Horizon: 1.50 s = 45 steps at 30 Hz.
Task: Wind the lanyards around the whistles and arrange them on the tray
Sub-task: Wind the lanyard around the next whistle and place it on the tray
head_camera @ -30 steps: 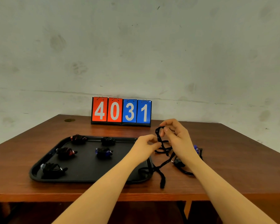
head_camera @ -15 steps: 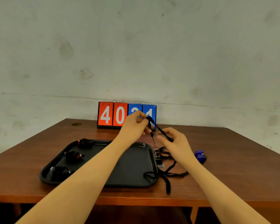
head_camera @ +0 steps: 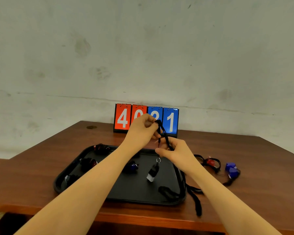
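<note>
My left hand (head_camera: 143, 129) pinches the top of a black lanyard (head_camera: 163, 133) in front of the scoreboard. Just below and to the right, my right hand (head_camera: 174, 150) grips the same lanyard lower down. A black whistle (head_camera: 152, 172) dangles from it on a metal ring above the black tray (head_camera: 134, 199). The lanyard's loose end (head_camera: 196, 200) trails over the tray's right rim onto the table. Several wound whistles lie in the tray: one at the back left (head_camera: 101, 148), one on the left (head_camera: 88, 163), one at the front left (head_camera: 70, 178) and a blue one (head_camera: 131, 167) partly behind my left arm.
A red whistle (head_camera: 210, 161) and a blue whistle (head_camera: 232, 169) with unwound lanyards lie on the wooden table (head_camera: 253, 184) right of the tray. A flip scoreboard (head_camera: 170, 121) reading 4031 stands at the table's back edge against the wall.
Both hands have risen with the lanyard, lifting the black whistle off the table so it hangs over the tray. The camera view has shifted, so the red whistle now shows.
</note>
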Available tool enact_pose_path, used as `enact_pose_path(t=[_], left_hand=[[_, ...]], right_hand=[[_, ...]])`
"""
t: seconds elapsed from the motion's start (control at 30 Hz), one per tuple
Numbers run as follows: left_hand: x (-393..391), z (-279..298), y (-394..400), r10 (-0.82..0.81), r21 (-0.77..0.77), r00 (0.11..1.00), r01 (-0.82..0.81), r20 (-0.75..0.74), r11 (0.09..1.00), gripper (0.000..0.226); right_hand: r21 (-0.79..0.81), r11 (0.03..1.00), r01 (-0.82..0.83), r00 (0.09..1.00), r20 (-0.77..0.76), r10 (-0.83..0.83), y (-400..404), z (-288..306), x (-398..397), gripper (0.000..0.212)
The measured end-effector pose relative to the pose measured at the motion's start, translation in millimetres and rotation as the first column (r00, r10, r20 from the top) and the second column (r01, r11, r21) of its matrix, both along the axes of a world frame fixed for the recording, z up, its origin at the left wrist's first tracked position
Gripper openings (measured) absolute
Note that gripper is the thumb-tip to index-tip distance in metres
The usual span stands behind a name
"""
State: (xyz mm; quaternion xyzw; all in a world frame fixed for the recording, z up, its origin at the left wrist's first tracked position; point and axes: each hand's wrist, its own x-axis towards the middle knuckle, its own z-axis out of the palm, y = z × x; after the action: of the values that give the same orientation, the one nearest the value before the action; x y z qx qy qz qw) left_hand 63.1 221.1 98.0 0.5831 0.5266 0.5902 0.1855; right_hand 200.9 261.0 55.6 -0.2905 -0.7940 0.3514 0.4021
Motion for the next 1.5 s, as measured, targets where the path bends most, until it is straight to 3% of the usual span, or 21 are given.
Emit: enact_pose_path(t=[0.13,0.33,0.53,0.77,0.93,1.07,1.23,1.33,1.5], left_hand=[[-6.5,-2.4,10.1,-0.012,0.014,1.0,0.011,0.023,1.0,0.009],[-13.5,-18.5,32.9,-0.001,-0.084,1.0,0.0,-0.017,0.996,0.019],[-11.1,-43.2,45.3,-0.154,-0.255,0.973,0.108,-0.17,0.961,0.04],[-11.9,-52.6,65.7,-0.09,-0.206,0.957,0.033,-0.275,0.978,0.02],[-21.0,-62.8,73.6,0.018,-0.149,0.962,-0.061,-0.272,0.987,0.024],[-28.8,-67.9,74.0,0.056,-0.14,0.97,-0.091,-0.235,0.986,0.028],[-39.4,-68.3,71.2,0.157,-0.046,0.977,-0.165,-0.146,0.985,0.023],[-39.4,-68.7,66.0,0.127,-0.01,0.973,-0.131,-0.193,0.991,0.022],[-34.7,-71.5,62.3,0.043,0.007,0.961,-0.043,-0.275,0.999,0.024]], right_hand=[[0.044,0.996,0.079,0.997,0.001,-0.079,10.8,-9.7,-11.7,0.017],[-0.043,0.996,0.084,0.975,-0.205,-0.091,29.0,-4.3,-14.7,0.017],[-0.207,0.978,0.033,0.893,-0.433,-0.121,38.7,8.9,-19.5,0.016],[-0.337,0.941,-0.034,0.811,-0.559,-0.171,59.8,3.3,-23.3,0.019],[-0.329,0.926,0.183,0.871,-0.382,-0.308,80.9,-16.9,-22.3,0.019],[-0.241,0.949,0.203,0.949,-0.192,-0.252,86.1,-27.9,-18.9,0.006],[-0.089,0.994,0.063,0.996,0.067,-0.058,84.4,-26.2,-9.2,0.045],[-0.109,0.993,-0.032,0.996,0.078,0.04,80.5,-26.9,-11.1,0.055],[0.058,0.994,0.091,0.996,-0.008,-0.09,75.9,-35.4,-17.6,0.066]])
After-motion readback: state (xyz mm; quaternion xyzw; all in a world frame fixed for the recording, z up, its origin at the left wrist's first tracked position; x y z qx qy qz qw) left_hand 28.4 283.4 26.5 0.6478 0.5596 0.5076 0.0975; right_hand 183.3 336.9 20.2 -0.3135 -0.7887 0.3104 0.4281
